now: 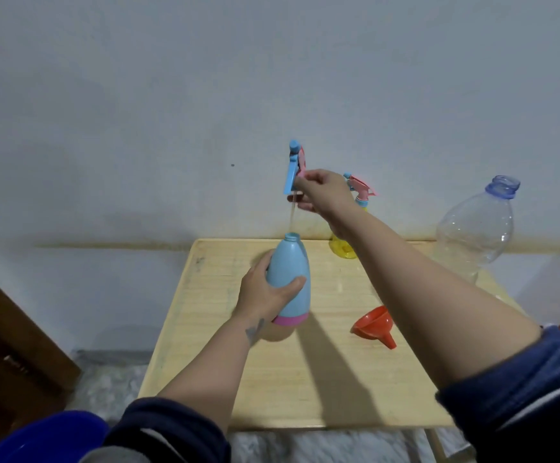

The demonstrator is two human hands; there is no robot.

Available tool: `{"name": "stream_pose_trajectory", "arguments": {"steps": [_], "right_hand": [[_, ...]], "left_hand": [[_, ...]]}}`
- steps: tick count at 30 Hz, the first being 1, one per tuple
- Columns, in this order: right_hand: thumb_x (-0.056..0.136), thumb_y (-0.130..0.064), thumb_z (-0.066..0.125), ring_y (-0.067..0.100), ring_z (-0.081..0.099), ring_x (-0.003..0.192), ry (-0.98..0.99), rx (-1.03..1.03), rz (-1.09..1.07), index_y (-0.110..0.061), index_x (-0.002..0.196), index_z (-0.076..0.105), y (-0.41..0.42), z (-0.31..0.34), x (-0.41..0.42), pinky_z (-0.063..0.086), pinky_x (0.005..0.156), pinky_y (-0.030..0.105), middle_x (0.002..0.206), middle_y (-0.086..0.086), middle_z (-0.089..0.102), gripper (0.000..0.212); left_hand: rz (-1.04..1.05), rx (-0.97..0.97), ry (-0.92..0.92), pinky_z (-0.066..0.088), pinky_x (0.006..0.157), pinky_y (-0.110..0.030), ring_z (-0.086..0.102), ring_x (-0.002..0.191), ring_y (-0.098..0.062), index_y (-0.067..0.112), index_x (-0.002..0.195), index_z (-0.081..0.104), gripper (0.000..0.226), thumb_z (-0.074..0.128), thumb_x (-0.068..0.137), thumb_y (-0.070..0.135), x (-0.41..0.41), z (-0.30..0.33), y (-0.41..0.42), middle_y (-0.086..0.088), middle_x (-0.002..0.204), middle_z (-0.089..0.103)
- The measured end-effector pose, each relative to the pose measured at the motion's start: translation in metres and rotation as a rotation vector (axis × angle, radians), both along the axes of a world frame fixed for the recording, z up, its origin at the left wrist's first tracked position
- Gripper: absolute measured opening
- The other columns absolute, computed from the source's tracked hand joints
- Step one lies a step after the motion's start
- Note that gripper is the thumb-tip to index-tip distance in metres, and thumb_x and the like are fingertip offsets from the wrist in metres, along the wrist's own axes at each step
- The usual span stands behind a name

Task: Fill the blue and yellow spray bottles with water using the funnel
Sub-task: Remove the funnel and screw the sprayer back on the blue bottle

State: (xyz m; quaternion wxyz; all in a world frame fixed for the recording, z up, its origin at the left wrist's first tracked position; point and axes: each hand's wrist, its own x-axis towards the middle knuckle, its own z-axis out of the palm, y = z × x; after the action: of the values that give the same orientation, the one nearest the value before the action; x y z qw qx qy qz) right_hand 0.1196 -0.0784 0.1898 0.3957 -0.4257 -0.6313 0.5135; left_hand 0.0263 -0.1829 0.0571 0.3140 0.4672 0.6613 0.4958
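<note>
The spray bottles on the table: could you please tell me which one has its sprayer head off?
The blue spray bottle, held by the left hand, has an open neck; the yellow spray bottle behind keeps its pink sprayer.

A plain pale grey-blue wall (pixel 271 78) fills the upper half of the view, with one small dark speck (pixel 232 165) on it. A yellowish stained band (pixel 115 246) runs along its base. A light wooden worktop (pixel 271 389) with a raised rim stands against the wall. Beneath it lies a mottled white-grey floor (pixel 111 385). A dark brown wooden door or cabinet (pixel 11 345) shows at the left edge. The light is soft and dim.
</note>
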Motion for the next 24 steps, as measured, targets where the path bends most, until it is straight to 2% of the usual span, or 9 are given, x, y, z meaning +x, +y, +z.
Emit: {"name": "stream_pose_trajectory", "arguments": {"steps": [3, 6, 10, 13, 16, 18, 19, 21, 24], "right_hand": [[0.090, -0.018, 0.060, 0.013, 0.062, 0.079, -0.041, -0.048, 0.033, -0.015, 0.094, 0.062, -0.015, -0.019, 0.000, 0.045, 0.068, 0.022, 0.095, 0.004, 0.066, 0.005], [0.092, -0.023, 0.059, 0.009, 0.058, 0.079, -0.095, -0.073, 0.071, -0.013, 0.101, 0.067, -0.021, -0.032, -0.003, 0.041, 0.064, 0.020, 0.094, 0.000, 0.066, 0.016], [0.094, -0.029, 0.058, 0.014, 0.062, 0.095, -0.087, -0.076, 0.114, -0.014, 0.117, 0.066, -0.024, -0.033, -0.004, 0.047, 0.072, 0.023, 0.112, 0.004, 0.070, 0.029], [0.095, -0.029, 0.056, 0.015, 0.062, 0.098, -0.069, -0.092, 0.139, -0.018, 0.108, 0.069, -0.024, -0.027, -0.003, 0.050, 0.084, 0.028, 0.113, 0.004, 0.069, 0.022], [0.095, -0.029, 0.054, 0.023, 0.061, 0.109, -0.091, -0.139, 0.166, -0.021, 0.103, 0.070, -0.020, -0.023, 0.000, 0.045, 0.102, 0.042, 0.114, 0.005, 0.069, 0.019], [0.094, -0.032, 0.056, 0.024, 0.060, 0.112, -0.111, -0.145, 0.178, -0.021, 0.106, 0.069, -0.018, -0.022, 0.001, 0.044, 0.103, 0.045, 0.115, 0.004, 0.068, 0.021], [0.093, -0.034, 0.058, 0.022, 0.060, 0.111, -0.107, -0.140, 0.172, -0.020, 0.109, 0.069, -0.017, -0.022, 0.001, 0.046, 0.100, 0.042, 0.114, 0.004, 0.069, 0.024], [0.091, -0.033, 0.061, 0.015, 0.062, 0.100, -0.084, -0.129, 0.144, -0.015, 0.110, 0.068, -0.017, -0.021, 0.002, 0.049, 0.082, 0.029, 0.105, 0.001, 0.069, 0.027], [0.090, -0.032, 0.063, 0.006, 0.058, 0.084, -0.066, -0.126, 0.111, -0.011, 0.109, 0.066, -0.016, -0.023, 0.005, 0.039, 0.063, 0.020, 0.094, -0.002, 0.065, 0.029]], "left_hand": [[0.009, 0.015, -0.041, 0.053, 0.067, -0.023, 0.063, 0.093, -0.009, 0.034, 0.125, 0.052, 0.054, 0.074, 0.076, 0.040, -0.003, 0.010, 0.000, 0.010, 0.111, 0.064], [0.006, 0.038, -0.075, 0.053, 0.068, -0.025, 0.063, 0.094, -0.009, 0.038, 0.125, 0.050, 0.052, 0.073, 0.078, 0.040, -0.006, 0.020, 0.001, 0.013, 0.109, 0.063], [0.000, 0.050, -0.106, 0.052, 0.070, -0.026, 0.061, 0.094, -0.007, 0.041, 0.120, 0.050, 0.046, 0.072, 0.079, 0.039, -0.009, 0.027, 0.003, 0.017, 0.106, 0.062], [-0.022, 0.071, -0.144, 0.050, 0.069, -0.024, 0.061, 0.094, -0.004, 0.040, 0.120, 0.051, 0.043, 0.071, 0.082, 0.036, -0.012, 0.031, 0.004, 0.019, 0.105, 0.062], [-0.063, 0.078, -0.209, 0.054, 0.074, -0.029, 0.063, 0.097, -0.010, 0.035, 0.122, 0.052, 0.041, 0.069, 0.085, 0.032, -0.014, 0.035, 0.006, 0.011, 0.108, 0.063], [-0.093, 0.071, -0.219, 0.056, 0.075, -0.032, 0.064, 0.097, -0.014, 0.033, 0.122, 0.052, 0.038, 0.068, 0.087, 0.032, -0.014, 0.038, 0.006, 0.008, 0.109, 0.064], [-0.103, 0.068, -0.221, 0.056, 0.074, -0.031, 0.064, 0.097, -0.016, 0.031, 0.122, 0.053, 0.038, 0.067, 0.088, 0.032, -0.014, 0.039, 0.007, 0.007, 0.109, 0.064], [-0.110, 0.062, -0.220, 0.053, 0.070, -0.029, 0.064, 0.097, -0.017, 0.028, 0.125, 0.053, 0.039, 0.067, 0.088, 0.031, -0.013, 0.039, 0.009, 0.005, 0.110, 0.064], [-0.100, 0.038, -0.213, 0.052, 0.068, -0.027, 0.064, 0.095, -0.016, 0.025, 0.125, 0.053, 0.041, 0.068, 0.087, 0.032, -0.010, 0.039, 0.012, 0.003, 0.109, 0.064]]}}
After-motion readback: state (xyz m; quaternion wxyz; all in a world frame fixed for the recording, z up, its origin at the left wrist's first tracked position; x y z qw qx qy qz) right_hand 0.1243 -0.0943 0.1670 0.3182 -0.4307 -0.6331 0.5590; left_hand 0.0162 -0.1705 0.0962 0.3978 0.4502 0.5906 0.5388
